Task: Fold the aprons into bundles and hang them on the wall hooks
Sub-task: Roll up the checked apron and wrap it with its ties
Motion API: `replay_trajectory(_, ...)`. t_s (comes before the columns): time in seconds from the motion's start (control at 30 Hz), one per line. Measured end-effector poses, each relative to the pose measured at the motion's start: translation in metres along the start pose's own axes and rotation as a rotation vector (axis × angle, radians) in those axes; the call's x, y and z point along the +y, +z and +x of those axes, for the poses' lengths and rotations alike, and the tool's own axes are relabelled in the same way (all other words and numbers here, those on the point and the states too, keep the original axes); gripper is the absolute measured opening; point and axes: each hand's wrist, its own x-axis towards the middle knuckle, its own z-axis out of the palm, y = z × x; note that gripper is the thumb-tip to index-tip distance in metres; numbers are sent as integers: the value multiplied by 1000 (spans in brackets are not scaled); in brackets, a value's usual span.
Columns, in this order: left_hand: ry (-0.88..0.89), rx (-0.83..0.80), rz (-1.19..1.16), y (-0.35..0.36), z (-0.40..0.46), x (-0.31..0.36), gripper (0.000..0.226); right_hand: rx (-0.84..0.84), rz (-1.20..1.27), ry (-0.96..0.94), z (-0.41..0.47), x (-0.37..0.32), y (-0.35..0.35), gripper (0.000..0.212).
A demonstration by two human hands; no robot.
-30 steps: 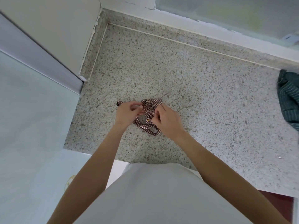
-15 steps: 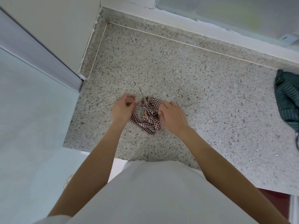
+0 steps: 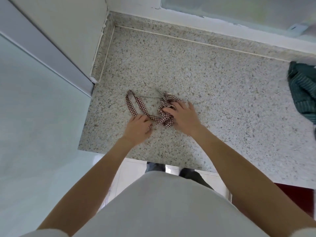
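A red-and-white checked apron strap [image 3: 139, 106] lies on the speckled stone counter [image 3: 213, 86], looped out to the left with a bunched knot at its right end. My right hand [image 3: 183, 115] presses its fingers down on the bunched part. My left hand [image 3: 137, 129] sits at the near end of the strap loop, fingers curled with the strap running under them; the grip itself is hidden. A dark green striped apron [image 3: 302, 89] lies crumpled at the counter's right edge. No wall hooks are in view.
A white wall corner and grey frame [image 3: 51, 53] bound the counter on the left. A frosted window [image 3: 239, 9] runs along the back. The counter's front edge is near my body, with white floor tiles and a red mat [image 3: 297, 199] below.
The strap, bunched between both hands before, is now drawn out into a loop to the left. My left hand moved down toward the counter's front; my right hand stays on the bunch.
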Motion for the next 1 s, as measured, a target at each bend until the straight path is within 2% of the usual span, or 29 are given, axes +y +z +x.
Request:
replay_trajectory(0.07,-76,-2,-14,-12,1,-1,30,8,-13,121,-14,9,2,59)
replay_trajectory(0.13,-122,14,-81,-30,2,2,32,21,-55,265,-36,23,8,61)
replay_trajectory(0.23,-169,-9,-218,-58,10,21,18,27,-30,480,-76,49,29,65)
replay_trajectory(0.3,-190,-62,-404,-72,18,48,10,72,47,592,-108,65,41,52)
replay_trajectory(0.43,-110,-129,-885,-88,37,130,13,214,309,718,-177,92,57,37)
replay_trajectory(0.53,44,-211,-1056,-85,48,203,11,373,561,759,-234,112,67,42)
replay_trajectory(0.6,134,-279,-1061,-81,55,251,12,459,685,748,-269,120,72,46)
replay_trajectory(0.8,373,-460,-877,-49,63,417,55,788,1095,584,-384,132,31,15)
replay_trajectory(0.87,485,-428,-770,-41,65,462,52,846,1263,527,-411,133,13,13)
replay_trajectory(0.93,544,-409,-762,-33,67,507,48,899,1419,533,-443,143,4,16)
replay_trajectory(1.0,584,-381,-772,-30,71,546,42,972,1461,541,-472,158,-1,24)
